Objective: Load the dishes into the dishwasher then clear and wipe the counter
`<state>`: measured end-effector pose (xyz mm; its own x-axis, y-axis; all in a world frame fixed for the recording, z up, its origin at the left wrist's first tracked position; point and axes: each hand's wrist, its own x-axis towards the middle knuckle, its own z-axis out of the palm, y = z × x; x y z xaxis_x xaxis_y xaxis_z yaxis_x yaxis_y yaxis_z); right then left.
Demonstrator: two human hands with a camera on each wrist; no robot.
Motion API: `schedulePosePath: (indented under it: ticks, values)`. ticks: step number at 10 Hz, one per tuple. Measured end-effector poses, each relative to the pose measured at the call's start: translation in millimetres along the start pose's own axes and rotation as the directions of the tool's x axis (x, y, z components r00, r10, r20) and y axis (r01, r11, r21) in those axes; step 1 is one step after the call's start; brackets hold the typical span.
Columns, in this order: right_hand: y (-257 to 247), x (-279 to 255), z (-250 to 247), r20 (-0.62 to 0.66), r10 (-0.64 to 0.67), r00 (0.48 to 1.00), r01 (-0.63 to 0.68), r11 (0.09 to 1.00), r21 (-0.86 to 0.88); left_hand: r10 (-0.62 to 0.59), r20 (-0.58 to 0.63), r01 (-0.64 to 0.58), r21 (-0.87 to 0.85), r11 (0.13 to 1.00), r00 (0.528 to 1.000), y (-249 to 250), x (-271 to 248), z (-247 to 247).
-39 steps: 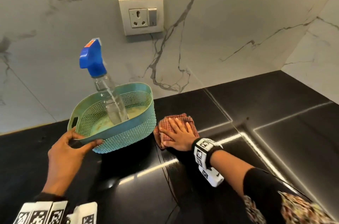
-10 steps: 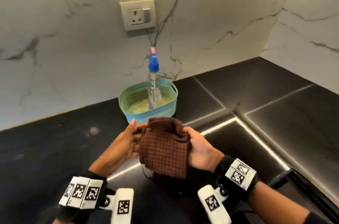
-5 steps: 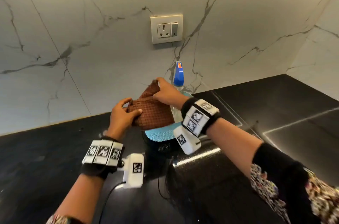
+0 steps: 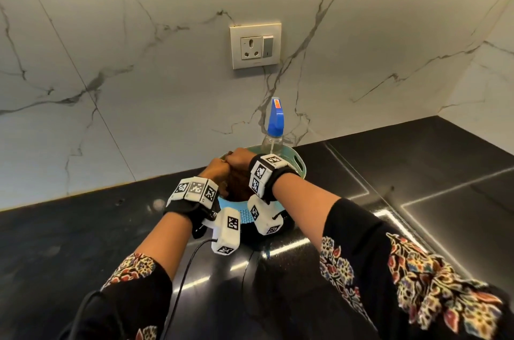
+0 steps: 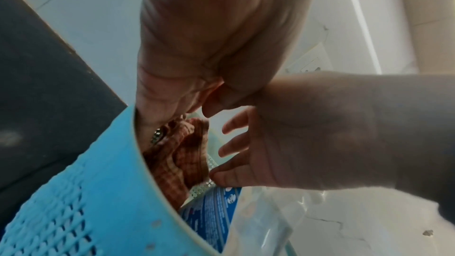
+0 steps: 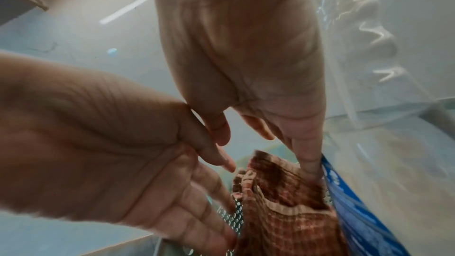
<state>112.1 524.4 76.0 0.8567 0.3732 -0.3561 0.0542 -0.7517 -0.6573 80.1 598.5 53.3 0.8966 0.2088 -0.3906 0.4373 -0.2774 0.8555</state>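
Both hands (image 4: pixel 230 163), fingers relaxed apart, tuck the checked cloth (image 6: pixel 283 201) into the basket (image 5: pixel 74 201) at frame centre; the spray bottle (image 4: pixel 274 131) could be knocked over.

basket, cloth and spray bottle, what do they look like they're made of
Basket: likely moulded plastic, matte teal-blue; the wall is pierced with regular rows of small holes.
Cloth: soft woven fabric, brown-red check with a pale hem; it crumples into folds.
Spray bottle: clear, glossy plastic by the look, with an opaque blue trigger head, probably plastic too.
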Motion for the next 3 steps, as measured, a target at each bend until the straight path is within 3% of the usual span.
schedulePosePath:
  ticks: [2, 3]
  values:
    - [-3.2, -28.8, -14.2, -0.034, -0.033, 0.999, 0.031, 0.997, -0.076, 0.108, -0.044, -0.103, 0.108, 0.989, 0.993, 4.5, -0.7, -11.5]
    - [8.6, -36.9, -17.6, -0.101, -0.104, 0.989, 0.101, 0.994, -0.031, 0.240, -0.123, -0.222, 0.146, 0.964, 0.963, 3.9, -10.0, -12.4]
